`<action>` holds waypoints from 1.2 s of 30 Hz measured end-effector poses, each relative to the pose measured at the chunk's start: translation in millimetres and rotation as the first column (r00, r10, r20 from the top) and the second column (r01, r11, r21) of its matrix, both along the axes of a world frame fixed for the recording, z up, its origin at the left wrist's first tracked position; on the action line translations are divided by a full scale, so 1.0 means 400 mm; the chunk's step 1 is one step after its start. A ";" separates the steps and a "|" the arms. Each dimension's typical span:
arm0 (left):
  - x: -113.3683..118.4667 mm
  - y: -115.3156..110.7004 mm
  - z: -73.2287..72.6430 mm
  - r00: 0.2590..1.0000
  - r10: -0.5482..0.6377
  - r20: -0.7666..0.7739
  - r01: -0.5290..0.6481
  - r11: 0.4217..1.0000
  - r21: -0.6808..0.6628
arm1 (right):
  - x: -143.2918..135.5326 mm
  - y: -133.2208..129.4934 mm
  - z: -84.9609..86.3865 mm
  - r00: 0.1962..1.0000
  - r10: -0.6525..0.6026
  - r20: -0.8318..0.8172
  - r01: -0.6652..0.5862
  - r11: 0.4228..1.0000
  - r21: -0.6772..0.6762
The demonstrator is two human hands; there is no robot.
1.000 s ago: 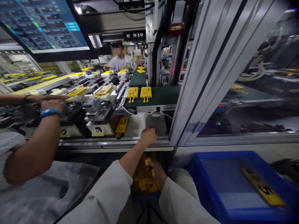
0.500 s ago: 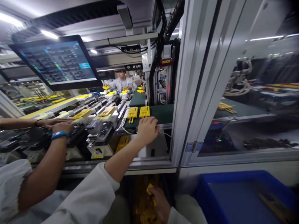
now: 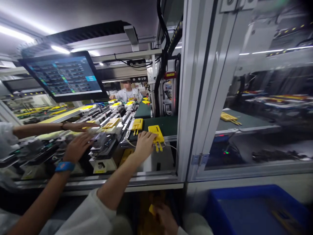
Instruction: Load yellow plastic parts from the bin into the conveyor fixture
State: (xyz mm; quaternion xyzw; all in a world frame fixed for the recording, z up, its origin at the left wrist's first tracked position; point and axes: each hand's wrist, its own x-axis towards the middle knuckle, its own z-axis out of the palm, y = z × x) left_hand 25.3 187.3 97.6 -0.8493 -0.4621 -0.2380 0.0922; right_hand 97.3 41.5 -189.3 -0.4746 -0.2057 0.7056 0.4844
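My left hand (image 3: pixel 145 145) reaches over the front edge of the green belt (image 3: pixel 168 124) and grips a yellow device (image 3: pixel 155 130) by its side; two short yellow plugs hang from it. Another yellow device (image 3: pixel 137 124) lies on the belt just to the left. Low in the view, my right hand (image 3: pixel 166 217) is closed around a small yellow piece (image 3: pixel 152 209), above a dark bin area with more yellow items that are hard to make out.
At the left, a co-worker's two hands (image 3: pixel 77 147) work over a row of fixtures (image 3: pixel 104 143). A monitor (image 3: pixel 65 76) hangs above. A metal frame post (image 3: pixel 195 98) stands right of the belt; a blue tray (image 3: pixel 217 209) sits lower right.
My left hand has taken hold of the right-hand yellow device and drawn it toward me, tilting it. The co-worker's hands have moved apart and to the right. The view has shifted slightly.
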 end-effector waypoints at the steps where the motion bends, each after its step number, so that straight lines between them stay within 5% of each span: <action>1: -0.004 -0.039 -0.022 0.994 -0.008 0.112 0.005 1.000 0.025 | -0.001 0.001 -0.001 1.000 -0.014 0.012 0.014 1.000 -0.002; 4: -0.008 -0.171 -0.111 0.835 -0.035 0.550 0.027 0.999 0.023 | 0.003 0.002 0.002 0.997 -0.078 0.002 0.078 0.996 0.032; 6: -0.010 -0.260 -0.189 0.534 0.132 0.835 -0.031 0.990 -0.137 | 0.021 0.000 0.012 0.993 -0.107 -0.042 0.109 0.993 0.048; 8: -0.019 -0.339 -0.274 0.163 0.362 0.918 0.049 0.926 -0.374 | 0.053 -0.009 0.034 0.987 -0.134 -0.083 0.138 0.990 0.038; 10: -0.037 -0.405 -0.355 -0.017 0.528 0.849 0.171 0.838 -0.518 | 0.093 -0.027 0.067 0.978 -0.197 -0.069 0.201 0.978 0.058; 13: -0.071 -0.482 -0.445 0.071 0.673 0.736 0.260 0.700 -0.665 | 0.145 -0.067 0.129 0.945 -0.291 0.151 0.253 0.941 0.226; 15: -0.088 -0.517 -0.477 0.184 0.697 0.693 0.265 0.643 -0.718 | 0.160 -0.094 0.169 0.910 -0.227 0.348 0.079 0.917 0.391; 19: -0.099 -0.554 -0.486 0.333 0.677 0.656 0.272 0.597 -0.755 | 0.146 -0.129 0.219 0.812 -0.079 0.578 -0.320 0.767 0.556; 22: -0.100 -0.563 -0.477 0.402 0.651 0.644 0.250 0.598 -0.761 | 0.130 -0.139 0.232 0.758 -0.073 0.648 -0.437 0.680 0.589; 25: -0.100 -0.567 -0.478 0.429 0.627 0.650 0.242 0.613 -0.752 | 0.124 -0.136 0.234 0.715 -0.099 0.692 -0.477 0.654 0.587; 29: -0.100 -0.568 -0.486 0.402 0.619 0.675 0.244 0.638 -0.730 | 0.119 -0.125 0.224 0.739 -0.110 0.665 -0.374 0.753 0.541; 32: -0.094 -0.562 -0.483 0.391 0.589 0.707 0.253 0.670 -0.698 | 0.107 -0.123 0.206 0.861 0.089 0.501 -0.282 0.903 0.324; 36: -0.072 -0.548 -0.480 0.358 0.611 0.706 0.237 0.672 -0.701 | 0.083 -0.133 0.203 0.927 0.191 0.322 -0.263 0.944 0.200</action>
